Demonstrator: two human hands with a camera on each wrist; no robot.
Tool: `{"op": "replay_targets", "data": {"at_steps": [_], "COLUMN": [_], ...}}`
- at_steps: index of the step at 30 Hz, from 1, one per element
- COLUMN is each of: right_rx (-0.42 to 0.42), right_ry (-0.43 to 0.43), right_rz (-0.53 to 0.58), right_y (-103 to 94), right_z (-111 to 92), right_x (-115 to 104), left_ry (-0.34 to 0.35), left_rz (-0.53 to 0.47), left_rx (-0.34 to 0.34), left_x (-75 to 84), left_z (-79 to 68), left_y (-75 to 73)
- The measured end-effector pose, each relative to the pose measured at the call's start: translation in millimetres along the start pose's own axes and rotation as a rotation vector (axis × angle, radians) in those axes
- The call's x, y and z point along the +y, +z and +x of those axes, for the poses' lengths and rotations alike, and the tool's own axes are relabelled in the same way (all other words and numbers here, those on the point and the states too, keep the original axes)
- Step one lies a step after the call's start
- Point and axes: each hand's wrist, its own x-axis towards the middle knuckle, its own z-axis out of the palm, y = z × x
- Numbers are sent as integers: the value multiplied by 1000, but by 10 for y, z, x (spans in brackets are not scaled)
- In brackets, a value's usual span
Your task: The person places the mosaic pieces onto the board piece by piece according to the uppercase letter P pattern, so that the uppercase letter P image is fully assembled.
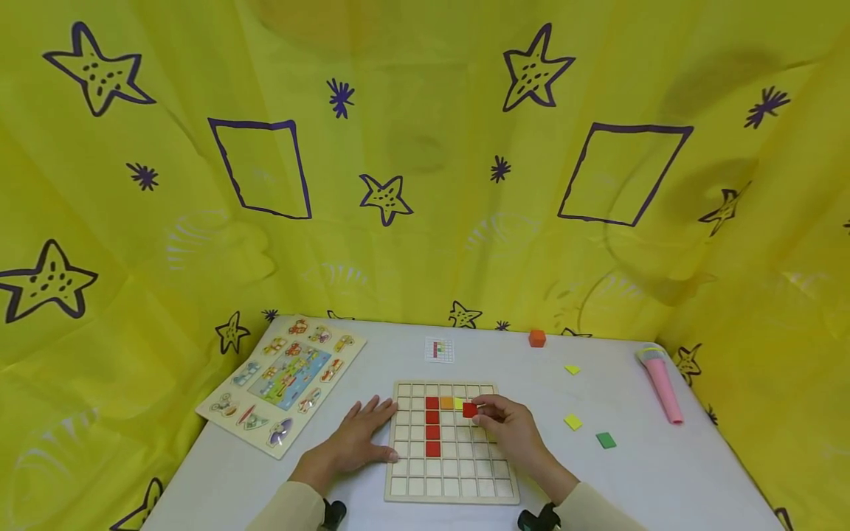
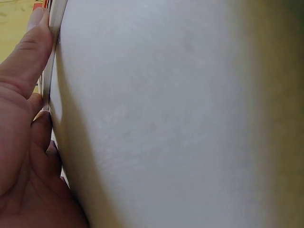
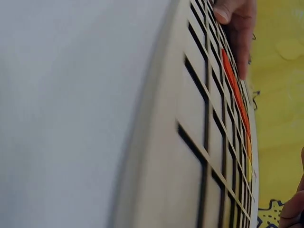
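Observation:
A wooden grid board [image 1: 451,487] lies before me on the white table. In its grid, red square tiles [image 1: 433,433] run down one column, with an orange tile [image 1: 447,403] and a yellow tile [image 1: 459,403] beside the top one. Between thumb and fingers, my right hand [image 1: 514,431] pinches another red tile [image 1: 470,410] over the board, just right of the yellow one. My left hand [image 1: 358,440], fingers spread, touches the board's left edge; the left wrist view shows its thumb [image 2: 29,59] along that edge.
Right of the board lie two yellow tiles [image 1: 572,422] and a green tile [image 1: 606,440]. Behind are a red-orange cube [image 1: 537,338] and a small pattern card [image 1: 439,350]. A picture puzzle board [image 1: 312,428] lies left, a pink toy microphone [image 1: 664,389] far right. Yellow curtains [image 1: 425,273] surround the table.

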Motion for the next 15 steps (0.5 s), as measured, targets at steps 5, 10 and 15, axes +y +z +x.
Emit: {"op": "replay_targets", "data": {"at_steps": [5,10,15], "right_rx": [-85,-148,-224], "right_ry": [-6,-22,-50], "right_rz": [16,-27,-47], "right_y": [126,240,333], "right_z": [-111,-180,-254], "right_x": [22,56,48], "left_ry": [-2,8,13], "left_rz": [6,9,11], "left_rx": [-3,-2,-6], "left_x": [-26,-34,-36], "left_z": [1,5,12], "left_y": [11,9,7]}}
